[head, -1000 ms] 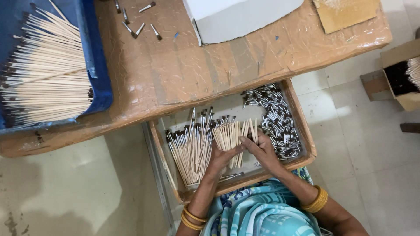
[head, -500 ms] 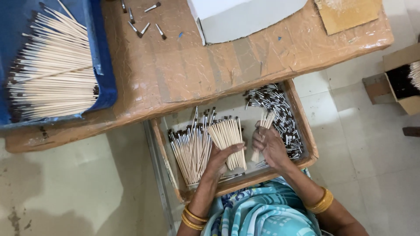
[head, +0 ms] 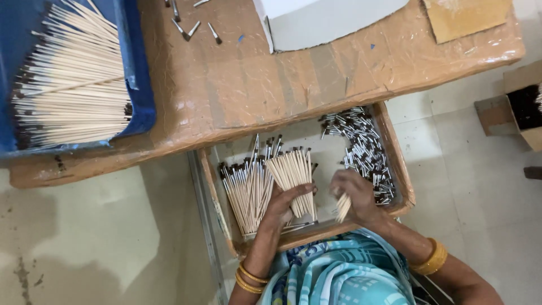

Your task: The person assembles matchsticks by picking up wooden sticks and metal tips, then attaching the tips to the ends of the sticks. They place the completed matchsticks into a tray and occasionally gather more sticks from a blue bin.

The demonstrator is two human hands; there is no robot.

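My left hand grips a fanned bundle of pale wooden sticks over a shallow wooden tray on my lap. My right hand holds a smaller bunch of the same sticks, a little to the right of the bundle and apart from it. Sticks with dark and silver tips lie in the tray's left part. A heap of small silver and dark caps fills its right part, just beyond my right hand.
A table wrapped in brown tape stands above the tray. A blue bin of long pale sticks sits at its left. A white box, loose metal caps and a cardboard box on the floor are also here.
My right hand has pulled a small bunch of sticks off the bundle and moved it rightward and toward me. My left hand keeps its hold on the main bundle.
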